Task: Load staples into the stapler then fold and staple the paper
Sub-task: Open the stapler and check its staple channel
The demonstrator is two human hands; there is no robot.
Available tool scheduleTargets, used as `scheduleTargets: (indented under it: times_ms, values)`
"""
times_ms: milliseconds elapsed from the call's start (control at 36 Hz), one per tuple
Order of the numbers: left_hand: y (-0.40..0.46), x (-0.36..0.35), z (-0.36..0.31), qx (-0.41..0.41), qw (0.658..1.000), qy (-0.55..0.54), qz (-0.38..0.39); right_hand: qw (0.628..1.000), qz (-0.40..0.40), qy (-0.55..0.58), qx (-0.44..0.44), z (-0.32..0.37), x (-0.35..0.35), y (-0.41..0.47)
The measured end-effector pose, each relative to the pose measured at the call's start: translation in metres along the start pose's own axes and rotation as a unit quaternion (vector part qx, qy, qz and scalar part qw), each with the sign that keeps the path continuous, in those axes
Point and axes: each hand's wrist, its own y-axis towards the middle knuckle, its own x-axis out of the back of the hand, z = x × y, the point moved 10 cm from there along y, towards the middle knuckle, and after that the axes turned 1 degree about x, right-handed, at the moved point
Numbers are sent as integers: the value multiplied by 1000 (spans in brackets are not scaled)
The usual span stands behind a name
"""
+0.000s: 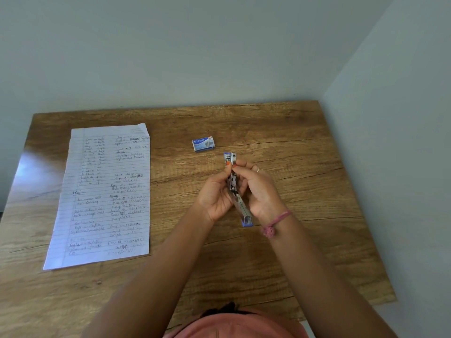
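A small blue and silver stapler point(233, 181) is held above the middle of the wooden table point(305, 147), opened out lengthwise with its metal magazine showing. My left hand point(216, 196) grips it from the left and my right hand point(258, 189) from the right, thumbs pinching near its far end. Its near blue end point(247, 222) sticks out below my palms. A small blue staple box point(203, 143) lies closed on the table just beyond my hands. A lined sheet of paper point(105, 193) with handwriting lies flat at the left.
Grey walls close the table off at the back and at the right. A pink thread band point(275, 223) is on my right wrist and a ring on one finger. The table's near edge runs beside my body.
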Motion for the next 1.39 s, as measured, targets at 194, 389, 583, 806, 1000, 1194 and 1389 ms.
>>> scheduleTargets:
  times_ms: [194, 389, 583, 806, 1000, 1194, 1389]
  values:
    - [-2, -4, 2, 12, 1000, -2, 17, 999, -15, -25, 15, 4, 4, -2]
    - [-2, -2, 4, 22, 1000, -15, 5, 998, -40, -42, -25, 3, 4, -3]
    - [-3, -2, 5, 26, 1000, -1, 3, 998, -41, -32, -42, 2, 0, -1]
    - [-2, -3, 5, 22, 999, 35, 6, 997, -43, -36, -49, 6, -3, -1]
    - [-5, -3, 4, 12, 1000, 27, -9, 998, -42, -26, -36, 0, 1, -6]
    - [-5, -4, 2, -3, 999, 39, -14, 996, -57, -63, -40, -5, 11, -8]
    - [-6, -4, 4, -1, 999, 41, -11, 997, -33, -50, -44, -7, 9, -8]
